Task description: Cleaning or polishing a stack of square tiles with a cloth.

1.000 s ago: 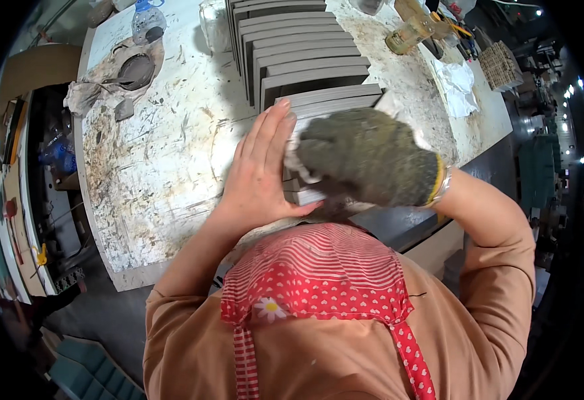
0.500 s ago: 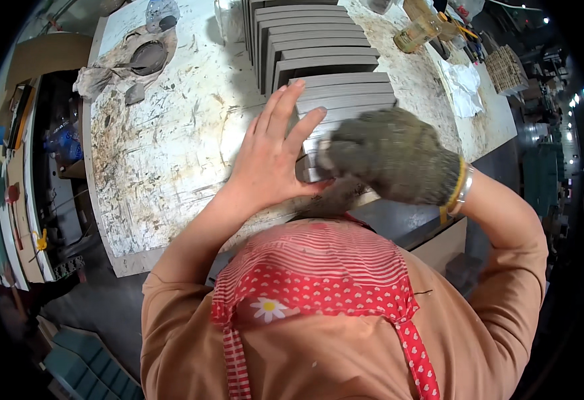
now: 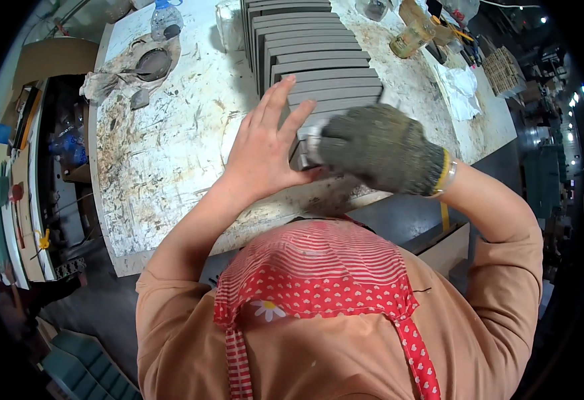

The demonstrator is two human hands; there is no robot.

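A long row of grey slabs [image 3: 318,52] stacked face to face leads away from me along the table; their kind is unclear. My bare left hand [image 3: 260,145] lies along the left side of the nearest slabs, its fingers spread and the thumb at the near end. In a dark knitted work glove, my right hand [image 3: 386,150] bends its fingers over the near slabs' edges. A small whitish-grey piece [image 3: 312,148] shows at the glove's fingertips, too hidden to name. The glove covers the right part of the nearest slabs.
The slabs stand on a stained white table [image 3: 165,167]. At its far left are a plastic bottle [image 3: 166,21] and a dark round dish [image 3: 154,65] on a rag. A glass jar [image 3: 408,41], crumpled white paper [image 3: 462,92] and a woven basket [image 3: 503,70] stand to the right.
My gloved right hand has shifted slightly toward the left and near end, uncovering more of the far slabs. My left hand stays beside the row, nearly unmoved. The view has shifted a little.
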